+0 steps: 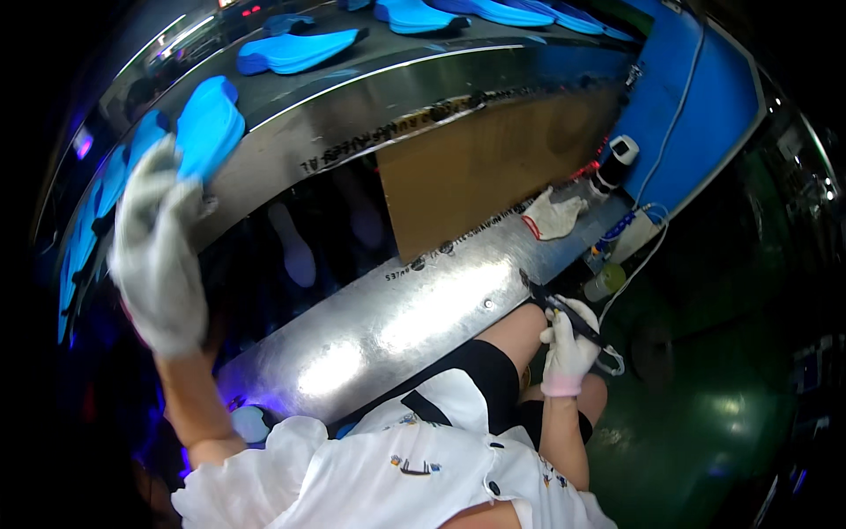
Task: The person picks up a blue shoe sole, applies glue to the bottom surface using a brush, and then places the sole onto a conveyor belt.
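My left hand grabs a blue sole — my right hand squeezes a black pen.

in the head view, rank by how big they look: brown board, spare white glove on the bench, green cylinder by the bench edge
1. brown board
2. spare white glove
3. green cylinder

All three lie at similar range from the camera, so the order seems safe.

dim scene, corners going black from fisheye vignetting. overhead light is glaring off the metal surface in white hotspots. purple glow is showing at lower left. left hand is smearing with motion blur. straight edges are bending near the rim; floor is reflecting a soft highlight.
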{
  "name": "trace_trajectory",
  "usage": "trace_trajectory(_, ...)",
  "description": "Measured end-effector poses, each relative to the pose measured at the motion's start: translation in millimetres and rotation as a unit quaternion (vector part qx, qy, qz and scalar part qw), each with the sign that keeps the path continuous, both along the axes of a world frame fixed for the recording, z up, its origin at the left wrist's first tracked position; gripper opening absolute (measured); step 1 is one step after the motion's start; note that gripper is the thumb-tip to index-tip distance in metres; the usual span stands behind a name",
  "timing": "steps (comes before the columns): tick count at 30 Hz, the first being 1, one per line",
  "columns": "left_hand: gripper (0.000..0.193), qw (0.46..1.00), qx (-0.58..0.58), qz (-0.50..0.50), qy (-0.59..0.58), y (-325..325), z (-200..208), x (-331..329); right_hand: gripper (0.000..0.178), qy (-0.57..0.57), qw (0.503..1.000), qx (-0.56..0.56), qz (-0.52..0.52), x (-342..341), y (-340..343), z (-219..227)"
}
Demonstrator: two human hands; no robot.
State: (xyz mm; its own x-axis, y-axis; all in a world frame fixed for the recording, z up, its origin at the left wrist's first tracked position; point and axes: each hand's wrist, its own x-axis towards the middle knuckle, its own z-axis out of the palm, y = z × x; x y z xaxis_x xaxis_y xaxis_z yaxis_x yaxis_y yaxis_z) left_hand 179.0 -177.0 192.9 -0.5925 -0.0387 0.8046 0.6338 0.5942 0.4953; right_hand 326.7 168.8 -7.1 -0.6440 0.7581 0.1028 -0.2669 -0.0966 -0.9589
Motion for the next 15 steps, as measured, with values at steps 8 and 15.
trace_trajectory(8,0.029,0.945,-0.080,-0.308,-0.072,76.4,-239.5,49.7,0.019,-0.042,0.998,0.026,-0.042,-13.0,-10.6,14.0)
trace_trajectory(15,0.021,0.918,-0.030,-0.289,-0.270,102.3,-282.6,41.5,0.018,-0.016,0.996,-0.075,-0.046,-11.3,5.2,8.8)
